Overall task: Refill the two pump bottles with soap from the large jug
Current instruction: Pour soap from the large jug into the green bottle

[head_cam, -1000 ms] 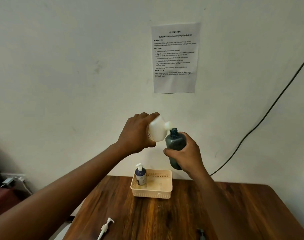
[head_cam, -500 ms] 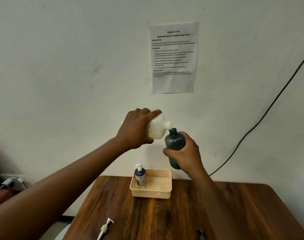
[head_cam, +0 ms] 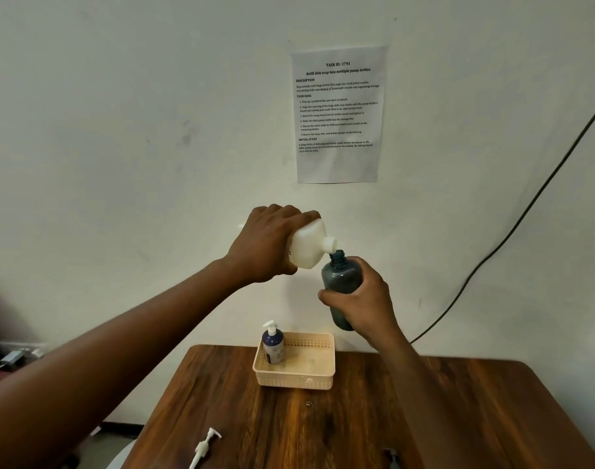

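Observation:
My left hand (head_cam: 267, 243) grips the white soap jug (head_cam: 309, 245), tipped over sideways with its spout right above the open mouth of the dark grey bottle (head_cam: 340, 279). That bottle stands upright in the air, held around its middle by my right hand (head_cam: 364, 301). A second pump bottle (head_cam: 272, 343), dark blue with its white pump fitted, stands in the left corner of the beige basket (head_cam: 303, 379). A loose white pump head (head_cam: 204, 446) lies on the wooden table (head_cam: 475, 418) near its front left edge.
A printed task sheet (head_cam: 338, 113) hangs on the wall above my hands. A black cable (head_cam: 526, 211) runs diagonally down the wall on the right. A small dark object (head_cam: 392, 456) sits at the table's front edge. Plugs and cords (head_cam: 13, 358) lie at far left.
Both hands have risen a little and the jug has tipped further, bringing its spout down to the dark bottle's mouth.

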